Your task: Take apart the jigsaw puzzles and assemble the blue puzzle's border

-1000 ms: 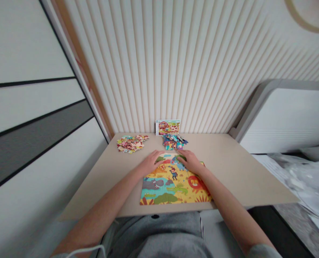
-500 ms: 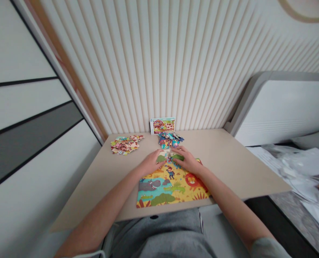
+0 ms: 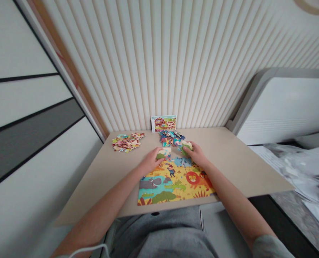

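Observation:
A partly joined animal puzzle (image 3: 162, 186) lies flat near the table's front edge, showing a hippo, a crocodile and a lion. At its upper left, my left hand (image 3: 151, 161) has its fingers closed on a pale and green puzzle section (image 3: 162, 154). My right hand (image 3: 197, 154) grips a green and cream puzzle piece (image 3: 186, 147) between thumb and fingers, held above the puzzle's upper right part. A gap separates this piece from the section at my left hand.
A heap of reddish puzzle pieces (image 3: 126, 143) sits at the back left of the beige table (image 3: 234, 161). Behind my hands is a pile of blue pieces (image 3: 172, 137), with a farm picture box (image 3: 164, 123) upright against the ribbed wall.
My right hand has moved right and lifted away from my left hand, carrying the green and cream piece. More of the puzzle's upper part shows. My left hand has barely moved.

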A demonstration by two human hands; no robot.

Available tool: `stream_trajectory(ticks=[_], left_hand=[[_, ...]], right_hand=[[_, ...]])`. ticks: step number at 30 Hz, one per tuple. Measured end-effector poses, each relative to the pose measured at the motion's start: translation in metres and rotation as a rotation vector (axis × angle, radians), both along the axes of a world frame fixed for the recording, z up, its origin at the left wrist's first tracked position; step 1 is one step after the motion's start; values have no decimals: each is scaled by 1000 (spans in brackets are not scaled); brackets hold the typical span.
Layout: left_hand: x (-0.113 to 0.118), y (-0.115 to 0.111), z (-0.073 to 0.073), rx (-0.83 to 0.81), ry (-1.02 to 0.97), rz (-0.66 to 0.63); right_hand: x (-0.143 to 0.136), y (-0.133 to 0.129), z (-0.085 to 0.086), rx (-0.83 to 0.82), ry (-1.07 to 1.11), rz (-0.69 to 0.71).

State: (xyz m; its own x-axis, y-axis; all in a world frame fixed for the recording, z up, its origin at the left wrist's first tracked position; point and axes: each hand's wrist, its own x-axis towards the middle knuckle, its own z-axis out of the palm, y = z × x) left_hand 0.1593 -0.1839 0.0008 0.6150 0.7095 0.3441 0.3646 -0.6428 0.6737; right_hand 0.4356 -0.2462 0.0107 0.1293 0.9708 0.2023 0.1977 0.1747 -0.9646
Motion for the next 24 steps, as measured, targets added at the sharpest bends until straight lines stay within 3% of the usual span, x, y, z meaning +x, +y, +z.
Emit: stream_trajectory(ticks=[4, 8, 13, 16, 19, 22, 24], left_hand=[[1, -5, 1, -25, -17, 32], [8, -9, -7, 72, 23, -76], [10, -10, -11, 230, 94, -183], [6, -7, -8, 249, 104, -130], [2, -3, -8, 217, 64, -30], [2, 0, -8, 160, 13, 57], [4, -1, -8, 124, -16, 69]], right_hand=[[-13, -3, 2, -26, 83, 198], [-34, -3, -2, 110, -206, 291], [-41, -9, 1, 207, -455, 300], [-37, -11, 4, 246, -509, 299], [-30, -7, 3, 293, -521, 180], [-27, -2, -1, 256, -425, 43], [-31, -1, -3, 230, -362, 64]])
